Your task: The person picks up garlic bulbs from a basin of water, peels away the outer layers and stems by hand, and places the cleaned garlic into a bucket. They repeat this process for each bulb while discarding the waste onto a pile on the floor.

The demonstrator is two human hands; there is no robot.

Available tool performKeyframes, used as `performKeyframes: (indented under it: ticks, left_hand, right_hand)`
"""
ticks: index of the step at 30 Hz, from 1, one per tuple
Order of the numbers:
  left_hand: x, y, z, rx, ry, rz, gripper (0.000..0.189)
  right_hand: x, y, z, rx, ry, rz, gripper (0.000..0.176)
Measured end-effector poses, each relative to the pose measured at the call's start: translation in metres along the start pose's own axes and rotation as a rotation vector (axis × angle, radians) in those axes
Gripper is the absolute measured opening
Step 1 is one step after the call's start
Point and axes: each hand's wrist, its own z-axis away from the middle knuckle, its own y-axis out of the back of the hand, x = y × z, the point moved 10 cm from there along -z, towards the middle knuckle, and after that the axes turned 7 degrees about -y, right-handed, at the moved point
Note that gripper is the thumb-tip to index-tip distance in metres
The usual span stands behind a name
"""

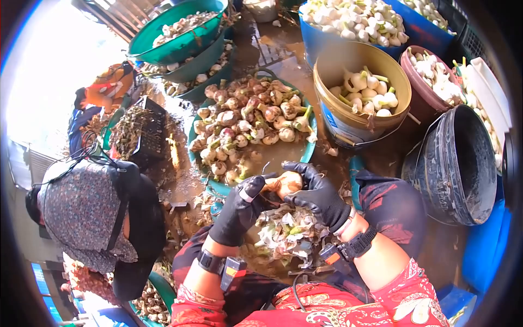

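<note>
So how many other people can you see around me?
2: one in a patterned grey top, bent over close by on the left, and one in orange farther off, upper left. Others may be hidden behind them.

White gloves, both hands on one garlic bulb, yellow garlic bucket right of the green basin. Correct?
No: the gloves are black, per the head view. Rest holds: left hand and right hand on one garlic bulb, yellow garlic bucket right of the green basin.

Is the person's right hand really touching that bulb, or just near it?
Touching. The head view shows the gloved right hand curled around one side of the bulb, fingers against its skin.
</note>
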Motion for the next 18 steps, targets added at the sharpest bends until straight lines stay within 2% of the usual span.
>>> performKeyframes:
  ticks: [1, 3, 5, 6, 7, 9, 11, 13, 18]
  left_hand:
    - [0.004, -0.005, 0.006, 0.012, -0.004, 0.128, 0.040]
    - [0.004, 0.009, 0.014, 0.105, -0.025, -0.012, 0.039]
    - [0.005, 0.014, 0.015, 0.176, -0.083, -0.089, 0.038]
    - [0.008, 0.018, 0.016, 0.243, -0.129, -0.167, 0.036]
    - [0.005, 0.018, 0.014, 0.243, -0.127, -0.163, 0.036]
    - [0.006, 0.017, 0.009, 0.259, -0.198, -0.095, 0.033]
    - [0.007, 0.017, 0.008, 0.247, -0.183, -0.168, 0.025]
    - [0.003, 0.013, 0.006, 0.186, -0.162, -0.132, 0.021]
    - [0.003, 0.021, 0.008, 0.180, -0.150, -0.242, 0.028]
  right_hand:
    - [-0.001, -0.007, 0.002, -0.013, 0.003, 0.001, 0.064]
    - [0.003, -0.013, 0.005, 0.020, -0.064, -0.046, 0.061]
    - [0.003, -0.017, 0.006, 0.035, -0.046, -0.052, 0.061]
    - [-0.001, -0.015, 0.005, 0.058, 0.032, 0.026, 0.061]
    - [-0.006, -0.014, 0.006, 0.083, 0.109, 0.105, 0.062]
    - [-0.004, -0.013, 0.006, 0.114, 0.113, 0.146, 0.061]
    - [-0.008, -0.011, 0.008, 0.146, 0.120, 0.181, 0.060]
    - [0.001, -0.005, 0.006, 0.163, -0.043, 0.024, 0.051]
    - [-0.004, -0.006, 0.007, 0.150, -0.051, 0.016, 0.048]
